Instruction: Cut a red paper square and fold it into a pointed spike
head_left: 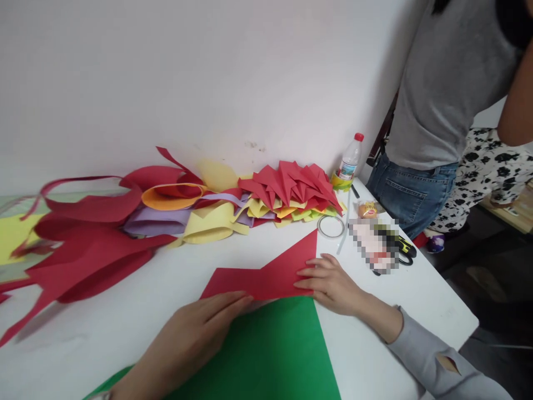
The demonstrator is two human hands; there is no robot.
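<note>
Fingers (320, 273) slightly spread, my right hand (338, 286) rests on the red paper (281, 273); my left hand (197, 325), fingers together, lies along its near edge beside the green sheet (275, 350), grip unclear. It looks part-folded; the folded red pieces (287, 183) behind seem done.

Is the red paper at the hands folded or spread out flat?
The red paper looks folded: its far edge bends sharply where two parts meet. The left hand and right hand touch it.
</note>
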